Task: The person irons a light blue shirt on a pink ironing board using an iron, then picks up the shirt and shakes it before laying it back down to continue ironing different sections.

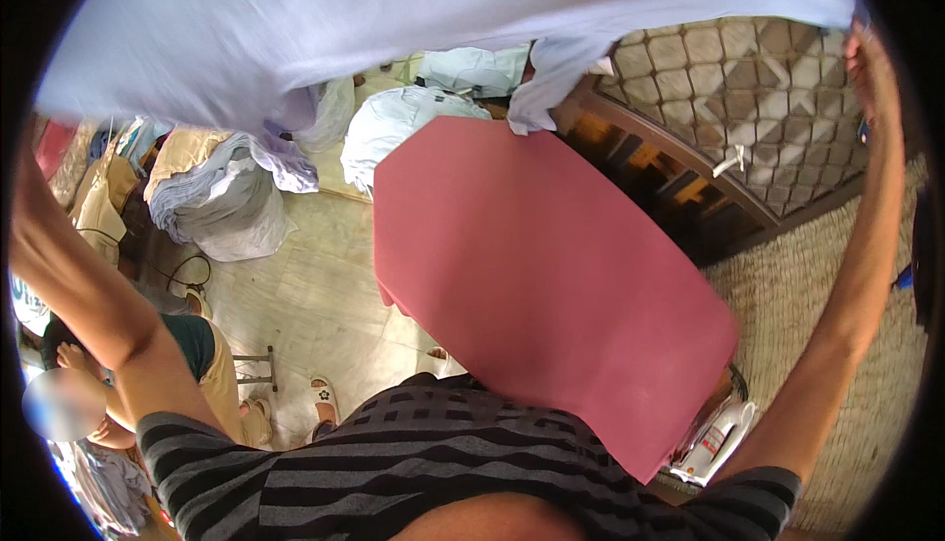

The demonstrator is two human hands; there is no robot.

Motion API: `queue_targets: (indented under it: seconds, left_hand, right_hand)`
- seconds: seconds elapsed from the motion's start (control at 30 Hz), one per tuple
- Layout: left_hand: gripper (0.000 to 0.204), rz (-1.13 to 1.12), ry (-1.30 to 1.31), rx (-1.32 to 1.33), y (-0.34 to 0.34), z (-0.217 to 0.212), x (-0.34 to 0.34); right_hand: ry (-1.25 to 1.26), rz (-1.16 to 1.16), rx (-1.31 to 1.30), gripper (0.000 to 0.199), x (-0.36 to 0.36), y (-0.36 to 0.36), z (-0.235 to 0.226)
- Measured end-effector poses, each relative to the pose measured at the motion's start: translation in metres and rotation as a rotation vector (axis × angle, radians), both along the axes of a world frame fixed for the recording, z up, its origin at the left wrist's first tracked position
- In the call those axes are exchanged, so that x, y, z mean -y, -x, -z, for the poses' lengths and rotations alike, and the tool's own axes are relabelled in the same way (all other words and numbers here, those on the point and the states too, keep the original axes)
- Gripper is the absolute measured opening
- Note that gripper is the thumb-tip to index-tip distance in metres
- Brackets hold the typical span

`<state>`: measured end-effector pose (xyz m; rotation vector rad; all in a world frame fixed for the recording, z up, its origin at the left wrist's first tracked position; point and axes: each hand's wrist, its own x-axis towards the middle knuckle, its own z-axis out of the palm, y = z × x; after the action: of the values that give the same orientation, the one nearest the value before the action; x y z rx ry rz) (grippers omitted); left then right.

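A large pale blue cloth point(453, 9) is stretched high across the top of the view, between my raised arms. At the upper right its corner is pinched in my right hand point(864, 63), which is closed on it. My left arm point(84, 275) reaches up along the left rim, but the hand itself is out of sight. Under the cloth stands an ironing board point(551, 275) with a dusty red cover, close in front of my body. A loose end of the cloth hangs down onto the board's far edge. Beside the near right end rests a white iron point(717, 441).
Bundled garments point(221, 196) lie on the floor at left, and a pale blue heap point(404, 127) is behind the board. A person point(202, 354) sits at lower left near a metal stool leg point(258, 369). A lattice door point(728, 88) stands at right, beside a ribbed mat point(837, 364).
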<state>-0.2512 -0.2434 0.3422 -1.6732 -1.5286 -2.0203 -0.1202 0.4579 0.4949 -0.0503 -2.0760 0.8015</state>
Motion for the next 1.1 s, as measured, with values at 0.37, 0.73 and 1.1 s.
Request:
queue_targets:
  seconds: [0.37,0.73,1.1]
  left_hand:
    - [0.009,1.106,0.678,0.583,-0.120,0.294,-0.216]
    - [0.019,1.273,0.997,0.434,-0.185,0.337,-0.276]
    - [0.043,0.571,0.603,-0.241,-0.185,0.361,-0.337]
  right_hand:
    - [1.078,0.196,0.009,0.036,-0.088,-0.146,0.403]
    - [-0.055,0.865,0.494,0.016,-0.078,-0.140,0.449]
    - [-0.129,0.744,0.240,0.024,0.106,-0.204,0.489]
